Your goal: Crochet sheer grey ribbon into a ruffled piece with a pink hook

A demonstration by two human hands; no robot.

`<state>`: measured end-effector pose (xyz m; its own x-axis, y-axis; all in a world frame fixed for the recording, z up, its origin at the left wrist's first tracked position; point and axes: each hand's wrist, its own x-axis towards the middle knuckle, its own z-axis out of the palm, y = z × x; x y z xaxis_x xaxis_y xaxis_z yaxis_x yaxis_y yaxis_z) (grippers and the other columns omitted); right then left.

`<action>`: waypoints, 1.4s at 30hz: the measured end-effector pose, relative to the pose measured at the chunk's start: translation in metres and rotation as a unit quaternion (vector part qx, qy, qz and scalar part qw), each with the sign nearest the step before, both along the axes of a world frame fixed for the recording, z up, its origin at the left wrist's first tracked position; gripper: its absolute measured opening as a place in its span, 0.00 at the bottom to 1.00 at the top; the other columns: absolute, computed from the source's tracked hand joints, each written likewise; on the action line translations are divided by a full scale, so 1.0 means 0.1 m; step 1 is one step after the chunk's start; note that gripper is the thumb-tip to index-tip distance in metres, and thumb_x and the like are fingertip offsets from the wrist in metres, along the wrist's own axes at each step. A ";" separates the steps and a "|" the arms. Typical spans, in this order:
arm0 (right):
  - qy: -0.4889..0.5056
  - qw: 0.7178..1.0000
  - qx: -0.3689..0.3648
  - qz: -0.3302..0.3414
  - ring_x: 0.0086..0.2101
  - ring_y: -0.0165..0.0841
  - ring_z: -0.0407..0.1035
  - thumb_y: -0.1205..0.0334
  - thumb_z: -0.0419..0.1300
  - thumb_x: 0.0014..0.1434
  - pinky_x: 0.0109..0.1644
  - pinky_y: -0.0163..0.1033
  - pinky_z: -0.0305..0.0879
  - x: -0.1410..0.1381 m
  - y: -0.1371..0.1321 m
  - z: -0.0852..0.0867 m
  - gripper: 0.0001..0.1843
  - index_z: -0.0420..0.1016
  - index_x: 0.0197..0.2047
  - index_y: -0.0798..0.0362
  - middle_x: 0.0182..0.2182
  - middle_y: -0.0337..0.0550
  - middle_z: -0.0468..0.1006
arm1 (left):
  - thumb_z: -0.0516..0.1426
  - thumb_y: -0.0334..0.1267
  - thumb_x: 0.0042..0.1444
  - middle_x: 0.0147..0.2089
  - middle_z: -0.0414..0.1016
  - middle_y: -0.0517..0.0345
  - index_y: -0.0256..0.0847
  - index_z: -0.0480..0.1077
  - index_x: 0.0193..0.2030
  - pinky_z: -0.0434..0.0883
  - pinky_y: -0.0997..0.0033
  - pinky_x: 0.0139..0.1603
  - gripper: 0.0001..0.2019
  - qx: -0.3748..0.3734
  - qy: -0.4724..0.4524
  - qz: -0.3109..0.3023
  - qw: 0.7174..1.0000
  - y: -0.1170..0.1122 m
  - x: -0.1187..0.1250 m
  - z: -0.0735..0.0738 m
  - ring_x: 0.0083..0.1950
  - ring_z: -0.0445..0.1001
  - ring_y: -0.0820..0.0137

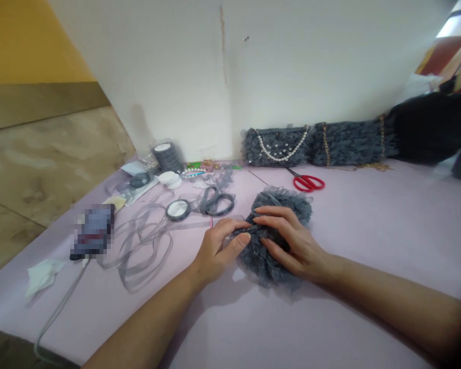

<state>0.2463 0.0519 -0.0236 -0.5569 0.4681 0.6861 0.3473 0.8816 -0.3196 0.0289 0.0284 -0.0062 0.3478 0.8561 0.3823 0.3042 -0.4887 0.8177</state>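
The lilac worktop (372, 230) stops at a white wall (146, 77) at the back, and its left edge drops to a tan floor (49, 164). Plain lilac runs on to the right of the hands and toward the body, leaving wide room on that side, while the left side is crowded.

The ruffle (288, 205), a round, puffy mass of gathered gray sheer ribbon, lies near the middle of the worktop, its frilled edges standing out around both hands. The left hand (215, 251) has a closed grip, pinching the gathers at the ruffle's left side. The right hand (295, 246) curves over the top, its grip closed on the folds. The fingertips (258, 219) of the two hands nearly meet.

Red scissors (307, 182) lie just beyond the ruffle. Left of the left hand, loose gray ribbon (138, 256) loops beside two ribbon rolls (215, 202). Two gray ruffled bags (274, 148) sit along the wall, one with a pearl strap (280, 151).
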 end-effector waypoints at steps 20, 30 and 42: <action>0.047 0.998 -0.045 0.008 0.58 0.40 0.59 0.68 0.50 0.65 0.61 0.50 0.61 0.04 -0.03 0.04 0.20 0.61 0.60 0.52 0.56 0.53 0.64 | 0.56 0.36 0.60 0.43 0.78 0.54 0.40 0.75 0.46 0.67 0.66 0.50 0.10 0.026 0.037 0.090 0.995 0.03 0.02 -0.04 0.46 0.74 0.66; 0.144 0.986 -0.080 -0.040 0.57 0.41 0.61 0.60 0.44 0.69 0.62 0.55 0.57 0.03 0.01 0.04 0.17 0.64 0.57 0.49 0.54 0.49 0.67 | 0.49 0.48 0.66 0.39 0.75 0.54 0.39 0.75 0.46 0.67 0.69 0.46 0.19 -0.086 -0.062 0.132 0.986 0.03 0.01 0.00 0.42 0.72 0.68; 0.130 0.988 -0.079 -0.035 0.54 0.39 0.64 0.65 0.46 0.68 0.59 0.51 0.61 0.03 0.01 0.07 0.15 0.67 0.54 0.50 0.50 0.48 0.71 | 0.49 0.50 0.65 0.34 0.69 0.57 0.37 0.74 0.47 0.58 0.76 0.23 0.20 -0.117 -0.109 0.129 0.979 0.08 -0.04 -0.03 0.25 0.58 0.77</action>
